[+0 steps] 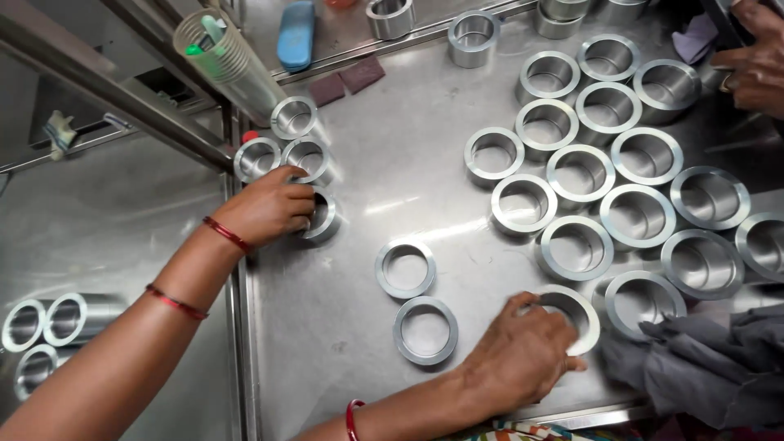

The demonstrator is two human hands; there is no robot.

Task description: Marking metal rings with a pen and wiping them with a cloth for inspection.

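Note:
My left hand (265, 208) is closed around a shiny steel ring (325, 217) at the left side of a steel tray table (351, 327). Three similar rings (294, 117) stand just beyond it. My right hand (523, 351) grips the rim of another steel ring (578, 314) near the front edge. Two loose rings (406, 269) (425, 331) lie flat between my hands. Red bangles circle both wrists.
Several steel rings (608, 175) are packed together at the right. A grey cloth (702, 359) lies front right. Another person's hand (755, 69) is at the top right. A stack of plastic cups (229, 57), a blue case (296, 34) and more rings (49, 327) sit left.

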